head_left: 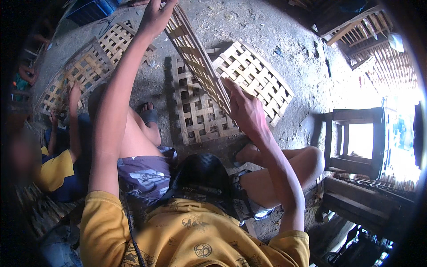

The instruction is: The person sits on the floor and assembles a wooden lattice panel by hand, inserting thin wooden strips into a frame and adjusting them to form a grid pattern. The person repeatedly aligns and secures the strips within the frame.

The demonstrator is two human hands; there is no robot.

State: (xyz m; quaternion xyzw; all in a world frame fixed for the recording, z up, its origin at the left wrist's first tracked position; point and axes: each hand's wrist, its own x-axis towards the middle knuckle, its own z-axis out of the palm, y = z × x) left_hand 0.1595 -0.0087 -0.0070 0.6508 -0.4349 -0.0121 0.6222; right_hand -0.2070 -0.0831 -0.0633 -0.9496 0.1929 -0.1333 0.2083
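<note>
A woven bamboo panel stands tilted nearly on edge in front of me, seen along its narrow side. My left hand grips its far upper end, with some of the fingers cut off by the frame's top. Around the near lower end, my right hand is closed, index finger along the edge. Under and behind it, two more open-weave bamboo panels lie on the ground: a pale one to the right, and a darker one partly hidden by the held panel.
At the left, a person in a yellow and blue shirt has their hands at another woven panel. A blue crate stands at the far left. To the right are a wooden stool-like frame and a slatted bamboo structure.
</note>
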